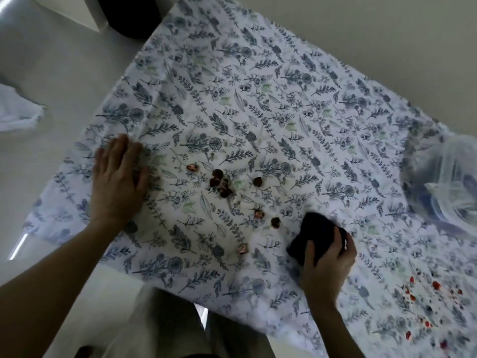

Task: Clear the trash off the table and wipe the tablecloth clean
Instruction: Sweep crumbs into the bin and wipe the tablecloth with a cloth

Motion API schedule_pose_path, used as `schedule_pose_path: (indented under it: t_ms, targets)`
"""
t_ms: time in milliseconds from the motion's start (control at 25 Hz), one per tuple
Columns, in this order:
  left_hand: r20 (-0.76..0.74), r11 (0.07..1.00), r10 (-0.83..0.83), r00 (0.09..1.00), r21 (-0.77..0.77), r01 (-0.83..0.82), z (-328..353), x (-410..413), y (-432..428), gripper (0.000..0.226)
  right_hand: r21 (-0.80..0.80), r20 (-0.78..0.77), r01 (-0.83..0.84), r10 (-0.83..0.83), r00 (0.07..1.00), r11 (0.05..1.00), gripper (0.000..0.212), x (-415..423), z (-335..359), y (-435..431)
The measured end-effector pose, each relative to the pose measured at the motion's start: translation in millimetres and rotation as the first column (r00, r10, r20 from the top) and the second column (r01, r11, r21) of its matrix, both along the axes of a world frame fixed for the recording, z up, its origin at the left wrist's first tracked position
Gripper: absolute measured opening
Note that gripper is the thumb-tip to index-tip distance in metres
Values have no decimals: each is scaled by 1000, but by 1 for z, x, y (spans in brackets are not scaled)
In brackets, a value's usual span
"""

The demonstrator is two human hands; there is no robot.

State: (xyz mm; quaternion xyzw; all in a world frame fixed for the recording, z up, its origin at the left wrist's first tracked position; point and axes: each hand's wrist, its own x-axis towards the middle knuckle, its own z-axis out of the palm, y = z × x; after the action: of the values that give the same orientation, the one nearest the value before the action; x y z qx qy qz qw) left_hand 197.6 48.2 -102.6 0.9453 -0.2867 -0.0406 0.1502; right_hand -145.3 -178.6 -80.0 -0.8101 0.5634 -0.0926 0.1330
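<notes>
A white tablecloth (296, 81) with a blue leaf print covers the table. Several small brown and pinkish scraps of trash (220, 183) lie scattered near its middle, between my two hands. My left hand (117, 177) rests flat on the cloth near the left edge, fingers spread, holding nothing. My right hand (326, 264) grips a dark bunched-up rag (316, 236) pressed on the cloth just right of the scraps. Small red spots (423, 298) speckle the cloth at the lower right.
A clear plastic bag (449, 182) lies on the table's right side. Another pale plastic bag (15, 112) sits on the floor at the left. A dark round object (129, 14) stands past the table's far corner. My legs show below the near edge.
</notes>
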Motion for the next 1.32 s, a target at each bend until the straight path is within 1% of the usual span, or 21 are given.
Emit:
schedule_pose_path:
  t_ms: [120,200,320,400,520,600,680,760,840,920,1000,1080,1200,1320]
  targets:
    - [-25,1000,-1,1000,4,1,0,1,3,59,32,11,158,-159,987,987,59,31,1,26]
    - [-37,1000,-2,999,-9,2,-2,-9,0,60,24,18,177,-177,984,984,59,46,0,34]
    - [-43,998,-27,999,-62,24,-5,0,8,59,45,73,245,-248,966,968,59,100,-3,55]
    - [-74,993,-38,997,-113,30,-5,5,8,59,66,94,227,-233,968,972,59,138,0,65]
    - [-98,978,-142,985,-169,125,-2,20,19,51,68,97,127,-133,986,990,58,196,2,70]
    - [-47,968,-209,977,-151,200,-1,37,35,46,72,96,13,-20,995,997,57,229,5,78]
    - [2,953,-285,959,-102,284,-3,57,50,47,97,116,-91,80,990,991,57,256,7,88]
    - [13,929,-364,931,-65,364,-5,77,55,53,110,157,-250,231,960,962,56,276,7,101]
    - [-2,916,-399,917,-56,398,-9,88,57,58,92,170,-401,383,908,911,53,288,4,108]
    - [12,916,-400,916,-32,401,-9,86,57,59,79,141,-462,449,882,883,52,289,4,101]
    - [39,918,-395,918,-18,396,-11,81,57,59,60,90,-439,434,897,896,53,275,5,79]
    - [43,919,-391,919,-24,393,-9,81,58,58,26,41,-368,367,929,929,54,245,7,46]
    - [35,917,-396,917,-40,397,-6,81,56,55,10,-48,-235,235,971,972,52,171,12,-4]
    - [12,912,-406,914,-53,406,-3,79,58,52,37,-59,-124,126,990,992,49,93,19,-13]
